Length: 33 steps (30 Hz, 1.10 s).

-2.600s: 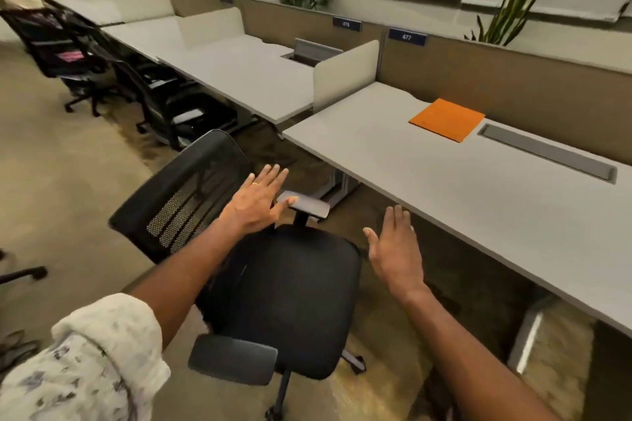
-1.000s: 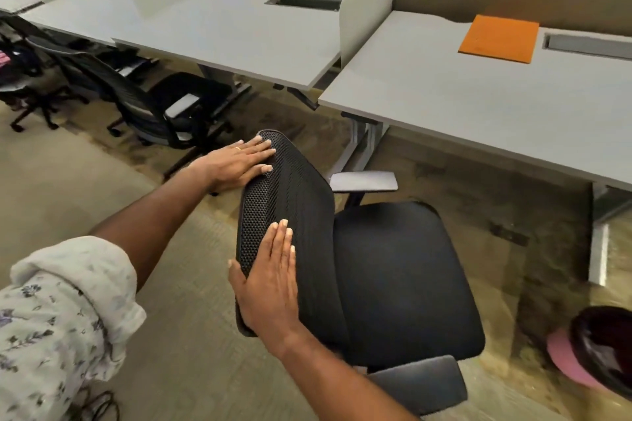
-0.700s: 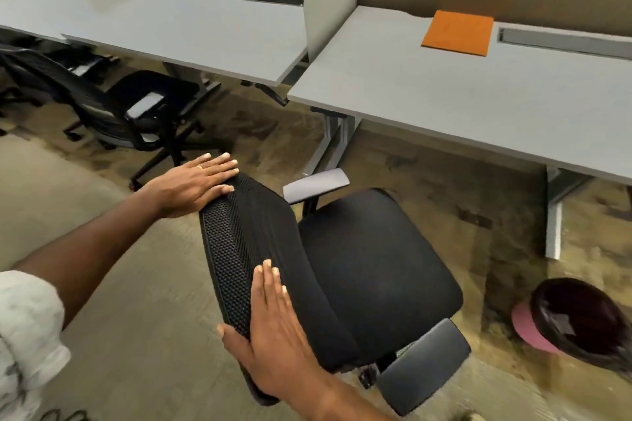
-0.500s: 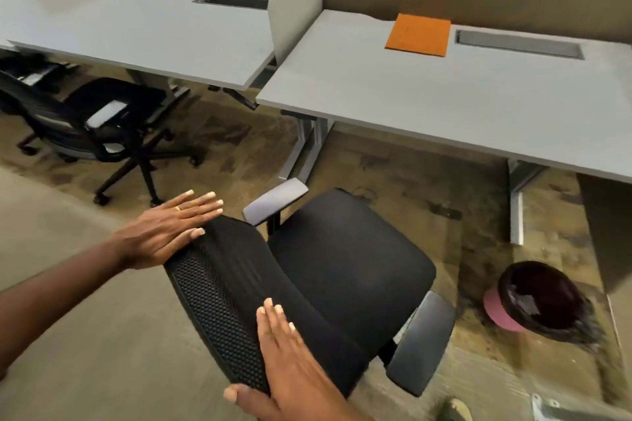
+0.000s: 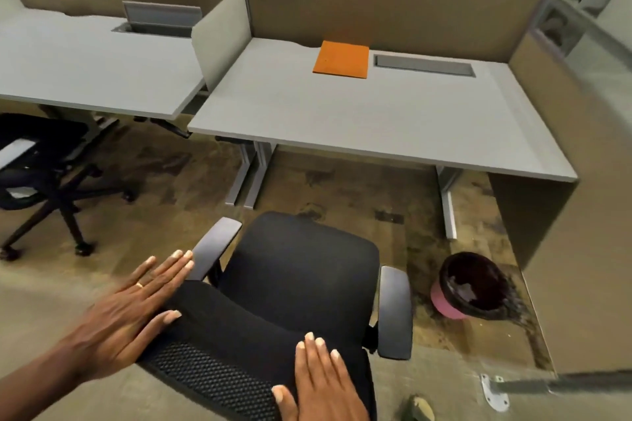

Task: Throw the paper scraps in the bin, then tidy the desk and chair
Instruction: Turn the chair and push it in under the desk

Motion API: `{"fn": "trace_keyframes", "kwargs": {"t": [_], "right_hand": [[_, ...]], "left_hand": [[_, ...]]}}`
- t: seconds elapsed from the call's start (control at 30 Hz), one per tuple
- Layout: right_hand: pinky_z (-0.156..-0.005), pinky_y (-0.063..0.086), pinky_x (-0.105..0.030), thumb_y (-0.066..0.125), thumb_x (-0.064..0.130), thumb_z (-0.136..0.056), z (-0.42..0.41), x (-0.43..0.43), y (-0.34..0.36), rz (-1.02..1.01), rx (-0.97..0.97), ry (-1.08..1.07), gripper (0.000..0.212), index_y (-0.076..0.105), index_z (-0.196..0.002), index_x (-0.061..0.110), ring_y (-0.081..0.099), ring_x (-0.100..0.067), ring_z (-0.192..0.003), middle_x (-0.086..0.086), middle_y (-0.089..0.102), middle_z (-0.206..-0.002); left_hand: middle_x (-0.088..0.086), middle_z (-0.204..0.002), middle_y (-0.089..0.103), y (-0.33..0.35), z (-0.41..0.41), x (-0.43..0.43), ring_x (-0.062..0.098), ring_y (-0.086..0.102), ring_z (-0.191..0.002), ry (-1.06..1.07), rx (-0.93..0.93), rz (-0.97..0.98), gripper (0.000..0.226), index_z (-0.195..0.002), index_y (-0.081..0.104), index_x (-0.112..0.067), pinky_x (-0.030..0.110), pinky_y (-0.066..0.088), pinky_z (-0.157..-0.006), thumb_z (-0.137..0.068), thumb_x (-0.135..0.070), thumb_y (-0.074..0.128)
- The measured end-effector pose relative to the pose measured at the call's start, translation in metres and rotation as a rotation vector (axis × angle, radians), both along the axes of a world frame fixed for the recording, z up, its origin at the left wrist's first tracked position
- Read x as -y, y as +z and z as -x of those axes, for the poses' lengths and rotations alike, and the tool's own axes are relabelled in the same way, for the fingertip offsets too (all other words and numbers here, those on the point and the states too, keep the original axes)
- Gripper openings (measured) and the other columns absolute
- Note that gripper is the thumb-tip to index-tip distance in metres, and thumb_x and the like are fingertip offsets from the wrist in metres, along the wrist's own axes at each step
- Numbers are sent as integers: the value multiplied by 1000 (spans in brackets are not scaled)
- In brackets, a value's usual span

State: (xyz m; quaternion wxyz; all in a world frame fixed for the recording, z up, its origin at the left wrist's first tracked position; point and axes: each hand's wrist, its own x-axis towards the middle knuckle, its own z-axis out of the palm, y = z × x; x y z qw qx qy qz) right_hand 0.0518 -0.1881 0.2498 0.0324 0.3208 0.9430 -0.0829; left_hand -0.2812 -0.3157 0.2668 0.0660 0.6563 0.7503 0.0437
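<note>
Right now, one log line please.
left hand: flat on chair backrest | right hand: flat on backrest | chair facing desk, not tucked | bin beside

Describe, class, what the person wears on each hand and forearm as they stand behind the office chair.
The left hand carries a thin gold-coloured ring on one finger. The right hand shows no ring or watch. Nails on both are short and pale. Both forearms are bare as far as the frame shows; no sleeve is in view.

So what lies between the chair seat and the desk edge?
Head view: only bare carpet between the seat and the desk; the bin stands off to the right.
</note>
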Motion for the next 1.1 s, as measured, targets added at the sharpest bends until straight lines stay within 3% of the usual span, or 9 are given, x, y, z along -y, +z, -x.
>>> {"fn": "trace_keyframes", "kwargs": {"t": [0.07, 0.1, 0.17, 0.23, 0.3, 0.37, 0.43, 0.53, 1.1], "right_hand": [[-123, -2, -30, -2, 43, -104, -3, -7, 1, 19, -20, -49, 87, 81, -101, 16, 35, -21, -146, -1, 78, -106], [-123, 0, -28, -1, 41, -104, -4, -12, 3, -18, -28, -89, 88, 83, -95, 16, 60, -17, -128, 0, 79, -105], [-117, 21, -23, 5, 39, -104, -7, -24, 4, -65, -85, -116, 82, 83, -94, 19, 76, -12, -98, 2, 79, -105], [-95, 51, -20, 21, 40, -102, -14, -41, 7, -49, -139, -117, 64, 83, -98, 22, 75, -6, -98, 7, 78, -108], [-87, 59, -22, 38, 43, -97, -25, -62, 15, -2, -167, -89, 48, 79, -110, 22, 71, -3, -107, 8, 76, -115], [-99, 54, -23, 43, 46, -97, -31, -86, 21, 23, -129, -58, 47, 71, -125, 22, 65, -2, -119, 9, 70, -127], [-115, 37, -23, 23, 51, -101, -34, -113, 18, 60, -116, -25, 60, 55, -142, 22, 50, -3, -136, 8, 57, -145], [-119, 22, -20, 7, 56, -100, -38, -159, 10, 61, -126, 3, 69, 42, -150, 23, 39, -2, -144, 8, 47, -154], [-123, 19, -29, 19, 40, -107, -29, -419, 13, 93, -35, 89, 54, 42, -151, 18, 36, -8, -147, 4, 44, -156]], "left_hand": [[-2, -171, 12, -1, -10, -8, 18, 15, -158, 15, -23, -6, 66, -162, 15, -17, 42, 11, -125, -104, -47, 27], [-3, -170, 12, -1, -16, -12, 17, 15, -158, 20, -28, -8, 66, -162, 15, -18, 42, 12, -125, -104, -47, 28], [-5, -170, 13, -2, -27, -21, 15, 15, -157, 30, -24, -7, 66, -162, 16, -19, 42, 15, -124, -104, -48, 28], [-8, -170, 13, -3, -36, -34, 12, 14, -157, 48, -4, 3, 65, -161, 17, -22, 39, 14, -125, -104, -52, 25], [-11, -169, 10, -3, -41, -50, 8, 9, -157, 77, 16, 26, 66, -161, 17, -25, 35, 9, -126, -103, -58, 18], [-14, -167, 7, -3, -45, -72, 1, -2, -156, 106, 39, 40, 70, -160, 15, -27, 30, 1, -127, -100, -62, 11], [-16, -166, 3, -4, -48, -96, -2, -9, -154, 121, 56, 56, 76, -159, 13, -26, 25, -6, -127, -95, -66, 3], [-15, -165, 1, -5, -53, -134, 0, -13, -153, 123, 52, 95, 83, -160, 10, -26, 28, -6, -128, -91, -69, -5], [0, -168, 17, -25, -47, -368, 12, 7, -157, 184, 46, 117, 97, -160, 19, -17, 38, 6, -128, -89, -79, -5]]}}
